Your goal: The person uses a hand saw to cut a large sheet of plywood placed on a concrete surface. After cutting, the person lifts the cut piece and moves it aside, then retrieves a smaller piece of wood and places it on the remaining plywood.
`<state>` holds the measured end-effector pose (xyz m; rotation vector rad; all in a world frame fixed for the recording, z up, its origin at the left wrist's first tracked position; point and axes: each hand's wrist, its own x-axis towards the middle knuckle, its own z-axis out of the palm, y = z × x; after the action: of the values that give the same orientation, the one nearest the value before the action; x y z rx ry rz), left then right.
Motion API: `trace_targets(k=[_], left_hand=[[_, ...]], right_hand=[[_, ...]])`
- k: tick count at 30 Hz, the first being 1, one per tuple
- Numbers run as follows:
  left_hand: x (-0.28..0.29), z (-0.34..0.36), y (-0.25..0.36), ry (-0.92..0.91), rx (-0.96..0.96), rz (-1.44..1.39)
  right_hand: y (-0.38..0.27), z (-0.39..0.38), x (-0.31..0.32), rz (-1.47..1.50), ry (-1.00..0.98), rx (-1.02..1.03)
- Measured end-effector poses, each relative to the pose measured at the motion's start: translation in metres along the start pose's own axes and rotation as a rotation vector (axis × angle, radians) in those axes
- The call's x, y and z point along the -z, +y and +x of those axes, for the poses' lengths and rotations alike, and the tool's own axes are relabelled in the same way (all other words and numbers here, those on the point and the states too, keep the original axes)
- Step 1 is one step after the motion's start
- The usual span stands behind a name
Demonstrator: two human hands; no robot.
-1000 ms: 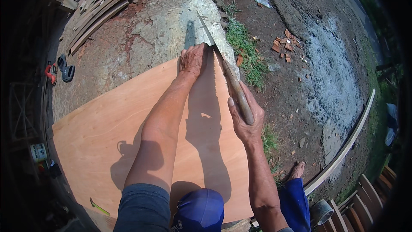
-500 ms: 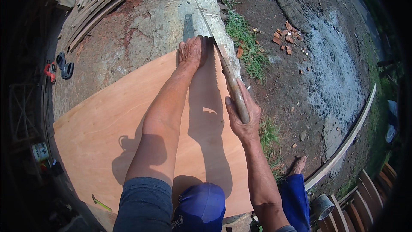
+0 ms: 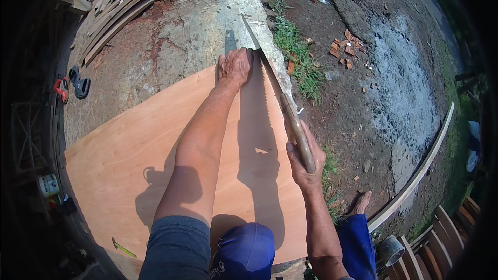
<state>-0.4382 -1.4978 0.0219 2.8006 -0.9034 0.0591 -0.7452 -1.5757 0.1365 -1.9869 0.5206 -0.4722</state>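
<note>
The right hand point(image 3: 307, 162) is wrapped around the wooden handle of a saw point(image 3: 292, 116), whose blade runs out from that hand toward eleven o'clock. The left hand point(image 3: 234, 67) bears on the far edge of a wooden board point(image 3: 129, 145), fingers bent; whether it grips, I cannot tell. The blade passes near it at three o'clock; the board spreads toward seven.
</note>
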Motion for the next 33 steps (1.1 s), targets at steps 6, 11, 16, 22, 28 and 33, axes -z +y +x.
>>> trace_targets(k=[6, 11, 16, 22, 28, 33], left_hand=[[0.031, 0.002, 0.029, -0.111, 0.071, -0.015], [-0.007, 0.005, 0.004, 0.014, -0.013, 0.002], [0.029, -0.001, 0.021, -0.067, 0.1, -0.043], [0.011, 0.005, 0.02, -0.166, 0.032, 0.055], [0.019, 0.006, 0.01, -0.151, 0.07, 0.017], [0.037, 0.005, 0.028, -0.178, 0.11, -0.06]], right_hand=[[-0.002, -0.118, 0.067, -0.144, -0.014, -0.027], [-0.01, 0.069, -0.032, 0.061, -0.013, -0.045], [0.004, -0.1, 0.051, -0.204, -0.067, 0.017], [0.017, -0.032, 0.011, -0.053, 0.042, 0.072], [0.013, -0.015, 0.0, -0.004, 0.052, 0.083], [-0.013, -0.15, 0.09, -0.15, -0.011, -0.042]])
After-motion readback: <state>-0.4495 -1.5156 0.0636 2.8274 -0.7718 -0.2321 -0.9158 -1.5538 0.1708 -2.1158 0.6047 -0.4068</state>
